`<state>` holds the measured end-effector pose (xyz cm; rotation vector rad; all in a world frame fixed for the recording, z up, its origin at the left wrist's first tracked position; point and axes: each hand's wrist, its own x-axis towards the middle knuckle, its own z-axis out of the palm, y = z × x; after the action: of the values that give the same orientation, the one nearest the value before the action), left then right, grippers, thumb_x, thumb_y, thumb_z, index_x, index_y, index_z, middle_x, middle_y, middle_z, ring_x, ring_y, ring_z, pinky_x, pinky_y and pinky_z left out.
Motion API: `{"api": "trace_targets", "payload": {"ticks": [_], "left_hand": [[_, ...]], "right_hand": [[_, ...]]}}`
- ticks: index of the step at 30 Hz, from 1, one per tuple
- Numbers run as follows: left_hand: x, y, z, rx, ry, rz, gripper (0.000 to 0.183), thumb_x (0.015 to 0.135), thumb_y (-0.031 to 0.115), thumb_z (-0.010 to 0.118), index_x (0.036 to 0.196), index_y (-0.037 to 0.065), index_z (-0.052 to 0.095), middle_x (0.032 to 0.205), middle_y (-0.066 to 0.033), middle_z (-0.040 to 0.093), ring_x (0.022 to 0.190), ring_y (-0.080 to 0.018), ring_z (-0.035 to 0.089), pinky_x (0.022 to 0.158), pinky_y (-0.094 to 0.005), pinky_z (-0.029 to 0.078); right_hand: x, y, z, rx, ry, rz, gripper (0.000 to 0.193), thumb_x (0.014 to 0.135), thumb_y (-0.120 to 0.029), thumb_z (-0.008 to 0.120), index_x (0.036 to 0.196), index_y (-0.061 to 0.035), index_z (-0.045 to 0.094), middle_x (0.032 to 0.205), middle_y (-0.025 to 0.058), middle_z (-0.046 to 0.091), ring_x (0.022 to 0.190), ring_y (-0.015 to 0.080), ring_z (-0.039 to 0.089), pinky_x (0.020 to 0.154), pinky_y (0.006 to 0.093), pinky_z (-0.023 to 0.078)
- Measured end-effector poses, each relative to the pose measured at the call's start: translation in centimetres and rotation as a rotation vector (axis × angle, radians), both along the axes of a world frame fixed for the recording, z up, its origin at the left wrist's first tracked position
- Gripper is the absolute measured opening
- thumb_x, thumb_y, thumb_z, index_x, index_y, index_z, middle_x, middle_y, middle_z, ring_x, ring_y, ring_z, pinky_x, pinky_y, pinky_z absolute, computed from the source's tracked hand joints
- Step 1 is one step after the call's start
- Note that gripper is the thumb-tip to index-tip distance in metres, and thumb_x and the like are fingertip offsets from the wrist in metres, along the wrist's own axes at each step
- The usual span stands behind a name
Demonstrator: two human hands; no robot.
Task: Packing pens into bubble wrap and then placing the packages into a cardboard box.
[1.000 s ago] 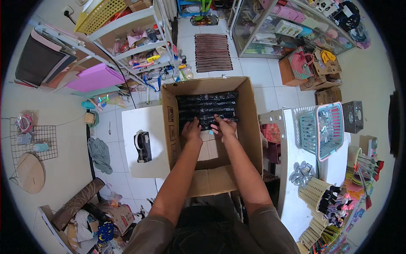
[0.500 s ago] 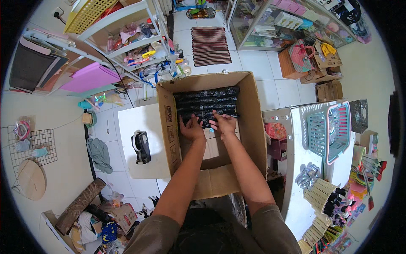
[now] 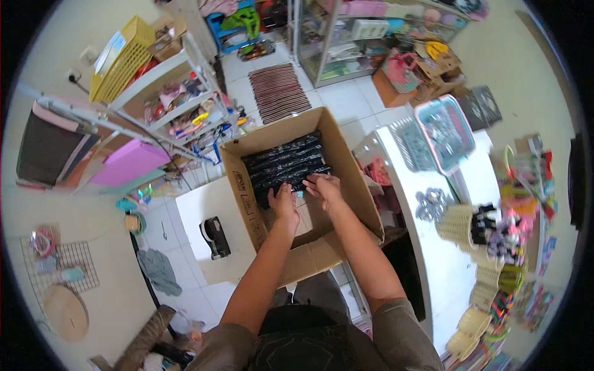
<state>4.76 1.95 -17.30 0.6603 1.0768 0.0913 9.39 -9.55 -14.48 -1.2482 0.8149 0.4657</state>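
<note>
An open cardboard box [image 3: 365, 198] stands in front of me. Several black, shiny plastic-wrapped packages [image 3: 288, 156] lie in rows across its far part. My left hand [image 3: 284, 205] reaches inside, its fingers closed at the near edge of the closest package. Beside it, my right hand [image 3: 325, 188] has its fingers bent and closed on the same package, farther right. The fingertips are partly hidden against the black plastic. Below my hands, part of the bare cardboard bottom shows.
A black tape dispenser [image 3: 215, 237] rests on the white surface [image 3: 192, 204] left of the box. On the right, a white counter [image 3: 427, 247] carries a blue-and-pink basket [image 3: 442, 136] and cream woven baskets [image 3: 456, 224]. A striped mat [image 3: 278, 93] lies on the floor beyond.
The view has turned and shifted, so the box appears tilted. My hands stay by the nearest black package and sit closer together, with the right fingers more bent.
</note>
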Motion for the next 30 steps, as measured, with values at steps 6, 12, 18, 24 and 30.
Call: {"api": "trace_targets", "payload": {"ticks": [6,12,18,24,30], "left_hand": [[-5.1,-2.2,9.6,0.390,-0.596,-0.636,0.055,0.116,0.017,0.064,0.166,0.001,0.046,0.163,-0.0204,0.059,0.147,-0.0290,0.061,0.125,-0.0407,0.045],[-10.7,-7.0,20.0,1.089,-1.269,-1.283,0.046,0.108,0.011,0.067,0.154,0.003,0.066,0.163,-0.0185,0.061,0.152,-0.0379,0.057,0.126,-0.0524,0.041],[-17.0,-13.0,21.0,1.140,-1.697,-1.478,0.043,0.111,0.015,0.063,0.152,0.005,0.069,0.164,-0.0156,0.062,0.157,-0.0389,0.052,0.131,-0.0555,0.034],[-21.2,-15.7,13.2,1.038,-1.673,-1.964,0.048,0.108,0.024,0.070,0.149,0.000,0.068,0.164,-0.0212,0.059,0.157,-0.0435,0.049,0.129,-0.0529,0.039],[-24.5,-17.1,6.0,1.360,-1.651,-2.281,0.068,0.100,0.033,0.079,0.158,0.003,0.058,0.168,-0.0199,0.054,0.160,-0.0409,0.045,0.130,-0.0640,0.034]], "right_hand": [[-8.6,-3.5,9.0,-0.257,-0.606,-0.132,0.033,0.113,-0.004,0.057,0.142,0.0086,0.066,0.135,0.0205,0.078,0.115,0.0307,0.081,0.097,0.0350,0.064],[-23.4,-7.6,19.1,-1.125,-0.783,-0.105,0.042,0.109,-0.007,0.062,0.148,0.0077,0.063,0.145,0.0292,0.070,0.140,0.0528,0.064,0.118,0.0494,0.052],[-36.4,-10.3,19.6,-1.516,-0.560,-0.198,0.047,0.112,-0.017,0.058,0.153,0.0058,0.060,0.155,0.0300,0.063,0.155,0.0506,0.050,0.128,0.0555,0.040],[-44.7,-12.9,11.5,-1.437,-0.286,-0.247,0.048,0.109,-0.017,0.063,0.153,0.0030,0.060,0.154,0.0250,0.066,0.152,0.0467,0.053,0.126,0.0563,0.042],[-51.5,-14.9,1.8,-1.395,0.074,0.072,0.073,0.092,-0.012,0.076,0.160,-0.0011,0.053,0.165,0.0201,0.056,0.155,0.0431,0.049,0.131,0.0581,0.037]]}}
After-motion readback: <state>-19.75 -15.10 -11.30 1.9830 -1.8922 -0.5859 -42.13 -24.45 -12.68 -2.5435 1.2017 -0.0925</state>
